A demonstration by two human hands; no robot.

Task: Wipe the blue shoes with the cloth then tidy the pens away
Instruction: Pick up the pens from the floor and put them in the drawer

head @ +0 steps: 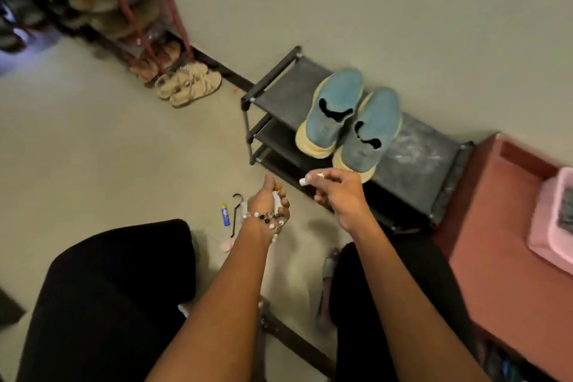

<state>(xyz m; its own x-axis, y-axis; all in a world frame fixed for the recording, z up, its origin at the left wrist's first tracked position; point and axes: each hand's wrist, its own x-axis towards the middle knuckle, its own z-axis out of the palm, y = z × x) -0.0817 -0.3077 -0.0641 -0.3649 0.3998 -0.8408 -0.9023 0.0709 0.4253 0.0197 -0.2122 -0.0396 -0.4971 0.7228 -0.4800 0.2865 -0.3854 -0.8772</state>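
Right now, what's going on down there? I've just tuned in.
A person sits facing a low black shoe rack. The blue shoes sit side by side on its top shelf, untouched. The right hand pinches a white pen, and the left hand grips what looks like several more. A blue tube and a dark hook lie on the floor.

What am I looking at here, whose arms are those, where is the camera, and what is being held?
There is no machine: a person wears one camera on the head, looking down at their own arms. The left hand, with a beaded bracelet, has its fingers curled round several pale pens. The right hand pinches one white pen. A pair of blue shoes with yellow soles sits on top of a low black shoe rack against the wall. On the floor lie a small blue tube and a dark hook.
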